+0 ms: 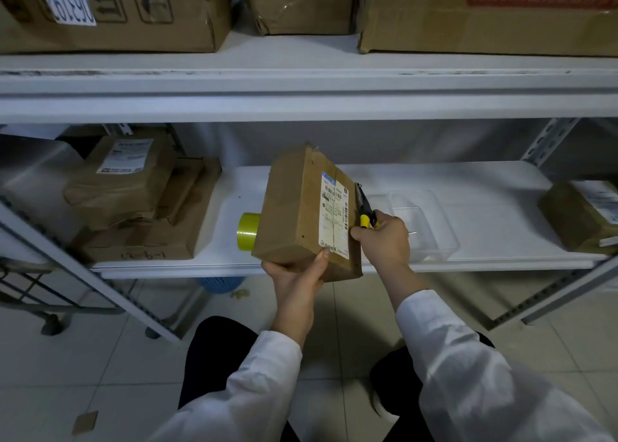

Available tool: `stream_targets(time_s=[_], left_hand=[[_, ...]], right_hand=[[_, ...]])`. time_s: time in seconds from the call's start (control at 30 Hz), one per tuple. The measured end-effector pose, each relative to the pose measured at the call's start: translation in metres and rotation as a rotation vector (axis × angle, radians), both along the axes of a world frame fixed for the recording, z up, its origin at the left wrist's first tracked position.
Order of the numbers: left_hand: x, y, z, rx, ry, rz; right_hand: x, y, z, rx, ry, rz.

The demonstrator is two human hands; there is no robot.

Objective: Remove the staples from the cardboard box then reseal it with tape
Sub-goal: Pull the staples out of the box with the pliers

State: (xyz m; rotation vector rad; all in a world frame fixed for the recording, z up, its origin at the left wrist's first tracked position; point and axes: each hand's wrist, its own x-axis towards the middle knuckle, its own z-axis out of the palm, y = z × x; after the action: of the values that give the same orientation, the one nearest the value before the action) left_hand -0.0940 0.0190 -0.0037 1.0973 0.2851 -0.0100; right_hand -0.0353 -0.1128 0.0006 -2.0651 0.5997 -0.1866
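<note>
**Box up, pliers at its edge**

We see the white metal shelf (468, 181), w/ the brown labelled cardboard box (301, 214) tilted above its front edge. Left hand (296, 274) clamps the box's near corner. Right hand (384, 241) grips yellow-handled pliers (364, 207) against the box's right side. Yellow-green tape roll (247, 231) sits behind the box.
</note>
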Motion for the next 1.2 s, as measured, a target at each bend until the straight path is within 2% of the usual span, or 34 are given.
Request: stream_targets(time_s=[0.17, 0.33, 0.77, 0.97, 1.2], left_hand=[[0.001, -0.003, 0.008, 0.011, 0.033, 0.022], [0.001, -0.009, 0.015, -0.114, 0.129, 0.074], [0.002, -0.006, 0.013, -0.073, 0.074, 0.043], [0.005, -0.009, 0.01, -0.215, 0.231, 0.145], [0.002, -0.014, 0.005, -0.164, 0.164, 0.073]], right_hand=[[0.0, 0.003, -0.001, -0.017, 0.0, -0.022], [0.001, 0.006, 0.001, -0.007, -0.03, -0.071], [0.002, 0.005, 0.015, 0.078, -0.055, 0.008], [-0.002, 0.003, 0.013, 0.133, -0.145, -0.106], [-0.006, -0.045, -0.004, 0.214, -0.017, -0.239]])
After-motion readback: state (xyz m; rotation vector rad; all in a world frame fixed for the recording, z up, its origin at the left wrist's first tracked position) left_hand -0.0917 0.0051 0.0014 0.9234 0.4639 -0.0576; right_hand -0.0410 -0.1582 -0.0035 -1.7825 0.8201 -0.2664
